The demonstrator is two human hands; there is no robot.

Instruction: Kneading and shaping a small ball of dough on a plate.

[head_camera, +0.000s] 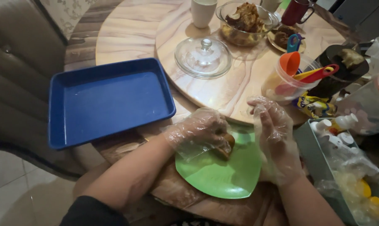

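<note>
Pressing down on a brown lump of food (226,146), the gloved left hand (202,132) curls around it over a green plate (223,175). Just beside it, the gloved right hand (275,138) hangs loose, fingers slack, grasping nothing. Beyond the left hand sits a blue tray (108,100).

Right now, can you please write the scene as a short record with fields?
left hand: gloved, pressing a brown food piece on the green plate
right hand: gloved, raised beside the plate, holding nothing
blue tray: left of the plate
glass lid: on the round turntable
</note>
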